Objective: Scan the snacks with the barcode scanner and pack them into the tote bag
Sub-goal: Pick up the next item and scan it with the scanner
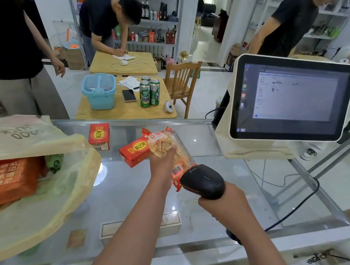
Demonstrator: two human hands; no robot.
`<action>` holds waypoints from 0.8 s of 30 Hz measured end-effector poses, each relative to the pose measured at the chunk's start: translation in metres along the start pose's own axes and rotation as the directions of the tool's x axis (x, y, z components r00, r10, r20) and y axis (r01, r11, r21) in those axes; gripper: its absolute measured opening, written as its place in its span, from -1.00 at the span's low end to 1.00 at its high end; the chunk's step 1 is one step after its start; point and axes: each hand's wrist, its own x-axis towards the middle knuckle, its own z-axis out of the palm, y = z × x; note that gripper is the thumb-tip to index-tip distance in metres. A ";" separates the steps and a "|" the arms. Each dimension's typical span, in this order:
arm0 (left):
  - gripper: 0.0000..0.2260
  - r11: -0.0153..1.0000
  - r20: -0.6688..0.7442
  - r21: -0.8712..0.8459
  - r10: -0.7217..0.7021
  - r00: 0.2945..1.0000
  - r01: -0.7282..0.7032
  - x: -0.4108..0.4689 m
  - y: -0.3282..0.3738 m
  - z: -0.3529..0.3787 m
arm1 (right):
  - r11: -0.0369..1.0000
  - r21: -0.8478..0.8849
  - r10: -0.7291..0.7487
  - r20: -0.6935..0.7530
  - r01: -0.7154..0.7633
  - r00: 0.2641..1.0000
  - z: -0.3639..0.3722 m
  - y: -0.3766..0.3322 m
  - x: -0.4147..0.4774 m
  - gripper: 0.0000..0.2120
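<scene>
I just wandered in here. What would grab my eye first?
Dead centre, over the glass counter, the right hand aims a black scanner at a snack packet held in the left hand, its barcode glowing red. At left a pale tote bag gapes, an orange pack inside; at right stands a white till screen.

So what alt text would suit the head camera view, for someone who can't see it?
A right hand aims a black barcode scanner at a snack packet held by the left hand over a glass counter.
</scene>
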 end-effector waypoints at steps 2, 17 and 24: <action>-0.50 1.000 -0.001 0.005 0.007 1.000 -0.007 -0.001 0.001 0.000 | 1.000 0.001 -0.009 -0.004 0.009 1.000 0.000 0.001 -0.001 -0.94; -0.51 1.000 -0.026 0.016 0.026 0.999 -0.025 -0.007 -0.001 0.003 | 0.998 0.014 -0.053 0.001 0.053 0.999 -0.005 0.007 -0.001 -0.90; -0.54 0.996 -0.035 -0.038 0.074 0.997 -0.075 -0.013 -0.005 -0.005 | 0.994 0.113 -0.012 0.037 0.008 0.999 0.005 0.025 0.014 -0.86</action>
